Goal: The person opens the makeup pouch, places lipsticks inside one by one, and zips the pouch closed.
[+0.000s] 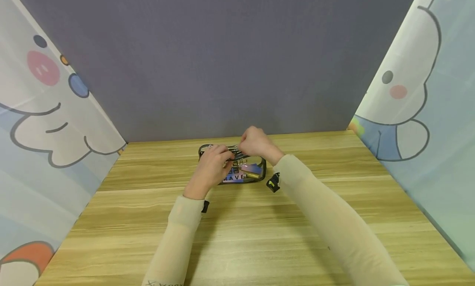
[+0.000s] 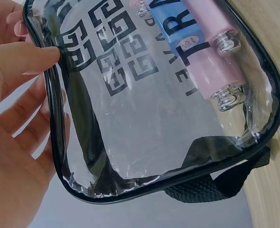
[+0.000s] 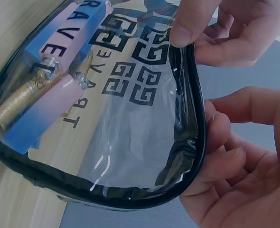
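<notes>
A clear toiletry bag with black piping and "TRAVEL" lettering stands on the table between both hands. Inside it lie pink-and-blue tubes with clear faceted ends and a gold glittery tube. My left hand pinches the bag's top edge, thumb on the printed panel and fingers behind. Along the same edge, further right, my right hand is curled, its fingertips pinching at the zipper side; the pull itself is hidden. A black fabric loop hangs at one end of the bag.
The wooden table runs up to a grey back panel. Cartoon-printed curtains flank the left and right sides. Dark wrist devices sit by the cream sleeves.
</notes>
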Action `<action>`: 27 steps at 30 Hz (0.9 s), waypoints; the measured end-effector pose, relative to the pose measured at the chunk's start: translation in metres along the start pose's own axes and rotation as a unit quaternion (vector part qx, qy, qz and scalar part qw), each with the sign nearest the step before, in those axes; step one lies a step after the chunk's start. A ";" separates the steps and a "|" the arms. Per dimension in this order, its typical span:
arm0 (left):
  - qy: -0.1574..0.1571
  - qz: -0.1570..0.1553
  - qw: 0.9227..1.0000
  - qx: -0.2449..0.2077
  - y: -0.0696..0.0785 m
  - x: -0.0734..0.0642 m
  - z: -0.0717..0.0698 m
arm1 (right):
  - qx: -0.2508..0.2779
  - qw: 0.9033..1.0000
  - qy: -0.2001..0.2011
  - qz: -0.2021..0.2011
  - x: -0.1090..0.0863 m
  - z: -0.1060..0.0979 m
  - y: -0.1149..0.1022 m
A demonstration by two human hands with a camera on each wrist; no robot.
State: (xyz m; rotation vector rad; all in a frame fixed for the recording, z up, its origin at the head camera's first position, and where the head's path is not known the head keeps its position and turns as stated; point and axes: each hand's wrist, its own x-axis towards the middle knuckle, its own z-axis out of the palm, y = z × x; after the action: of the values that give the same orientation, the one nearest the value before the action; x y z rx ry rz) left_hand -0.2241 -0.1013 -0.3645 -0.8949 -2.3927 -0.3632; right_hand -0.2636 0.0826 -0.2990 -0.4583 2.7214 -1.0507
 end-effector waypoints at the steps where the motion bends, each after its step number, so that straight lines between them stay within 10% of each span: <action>1: 0.001 0.001 1.000 0.000 0.000 0.000 0.000 | 0.003 1.000 0.000 -0.002 0.000 0.001 0.000; 27: -0.017 -0.014 1.000 0.014 0.004 0.000 -0.002 | 0.001 0.999 0.005 0.034 -0.003 -0.017 0.031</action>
State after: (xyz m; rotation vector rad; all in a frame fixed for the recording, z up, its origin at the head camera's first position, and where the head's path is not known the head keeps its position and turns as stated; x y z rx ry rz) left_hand -0.2207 -0.0994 -0.3629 -0.8627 -2.4376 -0.3262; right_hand -0.2722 0.1158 -0.3078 -0.3587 2.7249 -1.0407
